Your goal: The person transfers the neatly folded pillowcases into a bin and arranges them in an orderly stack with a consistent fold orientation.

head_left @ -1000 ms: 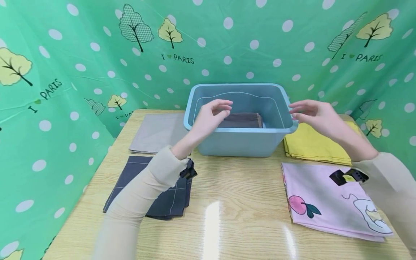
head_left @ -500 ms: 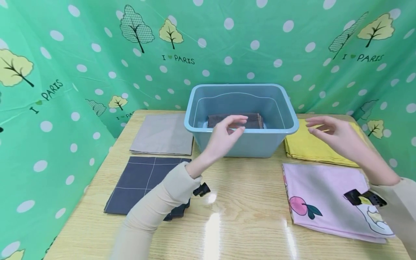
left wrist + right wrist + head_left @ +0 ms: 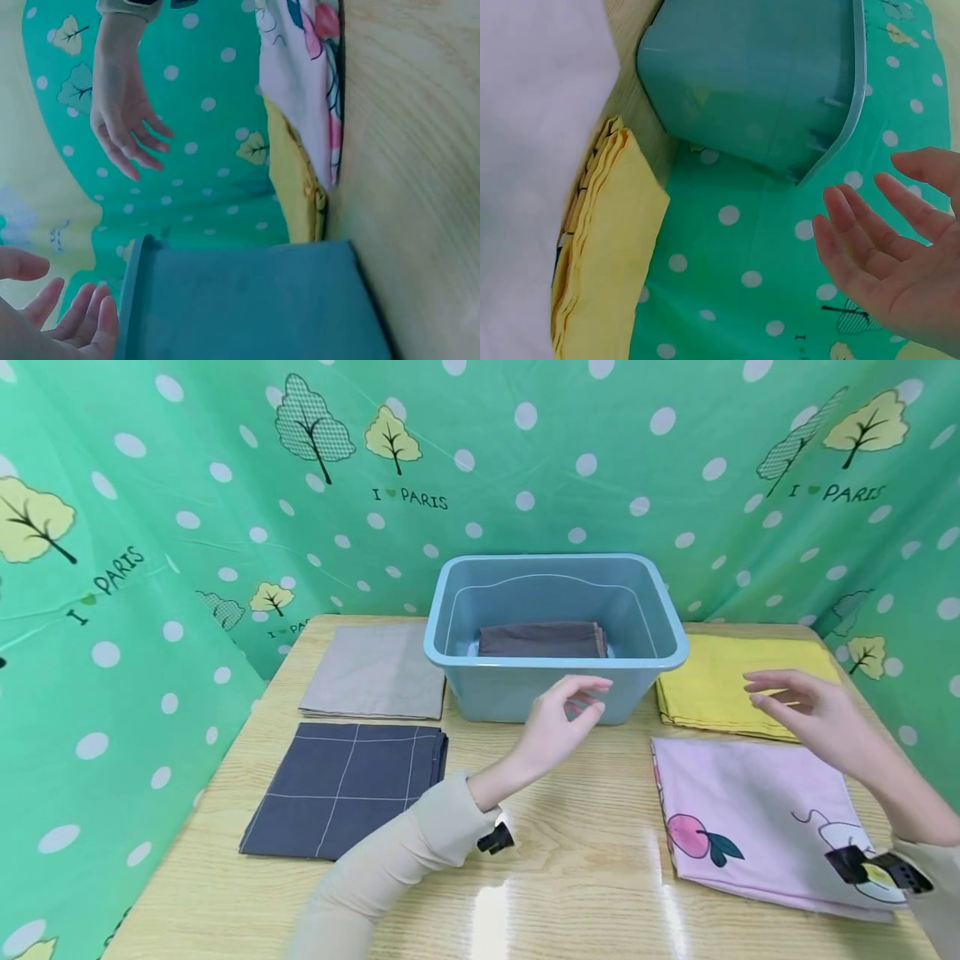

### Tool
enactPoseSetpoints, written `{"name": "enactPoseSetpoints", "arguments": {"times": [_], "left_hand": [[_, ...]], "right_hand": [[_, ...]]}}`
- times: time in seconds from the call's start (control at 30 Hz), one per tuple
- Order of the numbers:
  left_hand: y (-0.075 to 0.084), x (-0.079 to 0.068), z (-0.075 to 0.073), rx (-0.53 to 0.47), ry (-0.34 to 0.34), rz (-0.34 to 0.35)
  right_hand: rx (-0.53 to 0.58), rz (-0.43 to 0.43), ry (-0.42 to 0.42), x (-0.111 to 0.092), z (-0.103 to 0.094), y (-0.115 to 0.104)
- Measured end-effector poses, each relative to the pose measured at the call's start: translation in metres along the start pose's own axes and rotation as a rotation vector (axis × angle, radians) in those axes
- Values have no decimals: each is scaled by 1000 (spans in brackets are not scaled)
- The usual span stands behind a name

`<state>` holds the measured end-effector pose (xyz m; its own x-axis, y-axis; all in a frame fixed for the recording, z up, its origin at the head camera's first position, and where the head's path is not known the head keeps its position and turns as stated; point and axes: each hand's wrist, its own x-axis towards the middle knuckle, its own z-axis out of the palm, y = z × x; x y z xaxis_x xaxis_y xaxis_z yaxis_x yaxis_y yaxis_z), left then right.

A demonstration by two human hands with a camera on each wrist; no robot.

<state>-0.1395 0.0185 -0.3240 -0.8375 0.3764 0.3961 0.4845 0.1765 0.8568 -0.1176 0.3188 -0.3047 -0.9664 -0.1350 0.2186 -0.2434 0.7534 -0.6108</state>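
Note:
My left hand [image 3: 561, 725] hovers in front of the blue plastic tub [image 3: 555, 662], fingers loosely bent and nothing in them. In the left wrist view its fingers [image 3: 82, 319] show beside the tub's wall. My right hand [image 3: 813, 714] hangs in the air over the folded yellow cloth [image 3: 720, 681], also holding nothing; the right wrist view shows its palm and relaxed fingers [image 3: 870, 232]. Inside the tub lies a folded dark brown cloth [image 3: 540, 640]. A folded pink cloth [image 3: 750, 802] with a peach print lies below the right hand, nearer the front.
On the left side of the wooden table [image 3: 570, 893] lie a folded grey cloth [image 3: 378, 672] and, in front of it, a folded dark blue checked cloth [image 3: 337, 789]. A green dotted curtain [image 3: 495, 518] closes off the back and both sides.
Both hands have come back from the tub toward the front and shifted right, the left from over its opening, the right from beside its rim. The tub and cloths stay put.

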Motion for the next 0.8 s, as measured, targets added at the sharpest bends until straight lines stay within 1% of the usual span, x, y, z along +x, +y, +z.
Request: {"name": "enactPoseSetpoints", "arguments": {"times": [0.13, 0.27, 0.37, 0.57, 0.8], "left_hand": [[-5, -3, 10, 10, -20, -37], [-10, -5, 18, 14, -22, -67], [-13, -6, 24, -5, -15, -85], [-21, -9, 38, -57, -6, -118], [-29, -13, 57, -68, -13, -171]], "right_hand": [[-24, 4, -10, -8, -3, 11], [-58, 48, -20, -16, -5, 21], [-81, 73, -32, -22, -8, 28], [-101, 96, -58, -31, -8, 44], [-140, 131, -74, -42, -6, 63]]}}
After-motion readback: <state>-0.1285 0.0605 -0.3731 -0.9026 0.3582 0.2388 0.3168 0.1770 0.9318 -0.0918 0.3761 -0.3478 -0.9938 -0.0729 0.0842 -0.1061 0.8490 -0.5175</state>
